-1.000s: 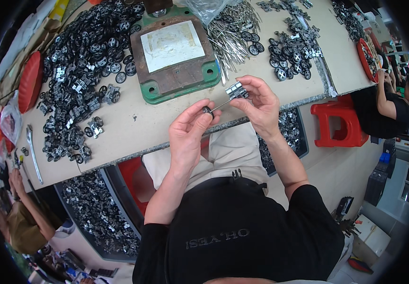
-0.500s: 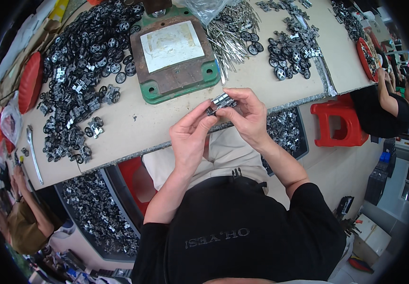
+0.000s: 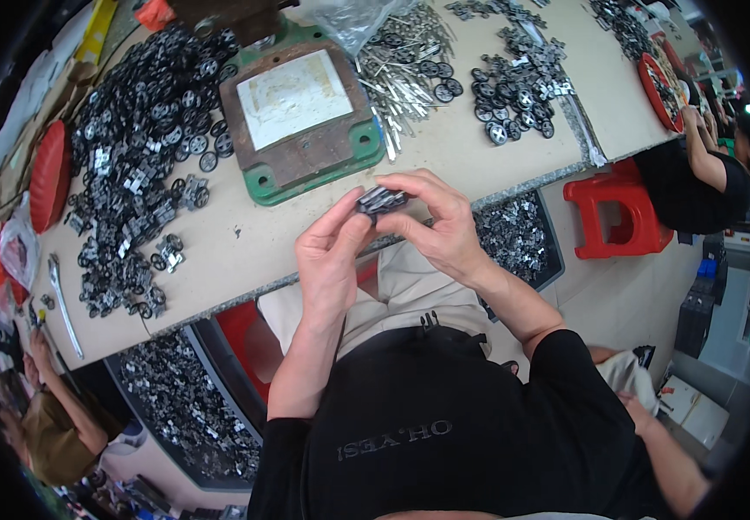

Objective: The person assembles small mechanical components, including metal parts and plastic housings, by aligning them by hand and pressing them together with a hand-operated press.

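Both hands hold a small black-and-silver toy car chassis part (image 3: 382,201) just off the near edge of the table. My left hand (image 3: 332,251) pinches its left end between thumb and fingertips. On the other end, my right hand (image 3: 440,225) grips with the thumb below and the fingers above. The fingers partly cover the part. Beyond the hands stands a green press base (image 3: 359,158) with a white sheet (image 3: 293,100) on its brown plate.
Black wheels (image 3: 145,87) and chassis parts (image 3: 132,217) are heaped on the left. Metal rods (image 3: 392,126) and more wheeled parts (image 3: 518,104) lie right of the press. Bins of parts (image 3: 184,407) sit below the table edge. A red stool (image 3: 609,217) and other people are nearby.
The hands have shifted slightly left in view with the part, which is now turned and tilted differently. Another person's arm and light trousers have come into view at the lower right.
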